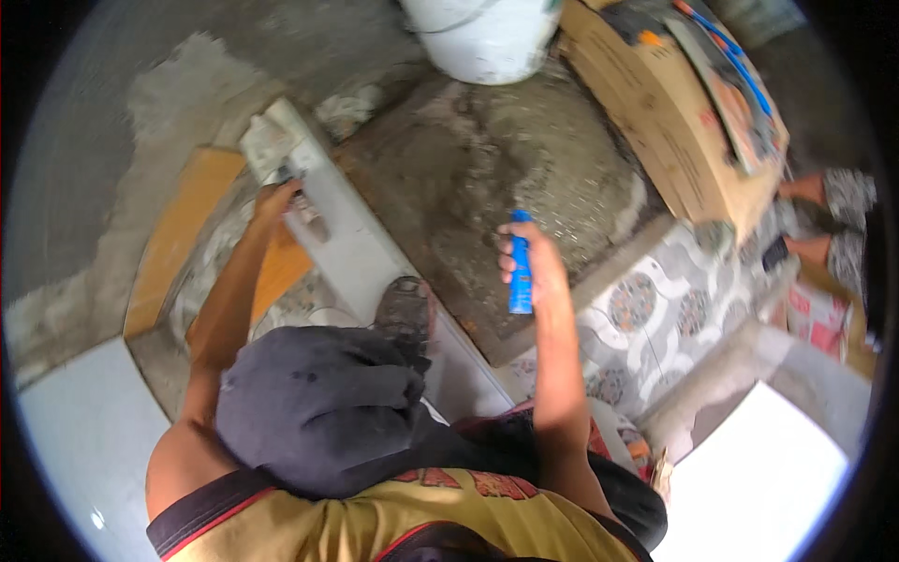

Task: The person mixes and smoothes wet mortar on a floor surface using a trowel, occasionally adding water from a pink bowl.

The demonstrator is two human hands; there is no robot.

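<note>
My right hand is closed around a blue cylindrical handle or tube, held over a square patch of wet grey mortar. My left hand reaches to the left, at the edge of a long pale board or tile strip. Something small and dark shows at its fingers; whether it is gripped is not clear. A whitish, mortar-smeared piece lies just beyond that hand. My shoe rests on the pale strip, beside the mortar.
A white bucket stands at the mortar's far edge. To the right, a cardboard box carries a long tool and a blue-handled item. Patterned floor tiles lie nearer. Another person's feet are at far right. Orange-brown boards lie left.
</note>
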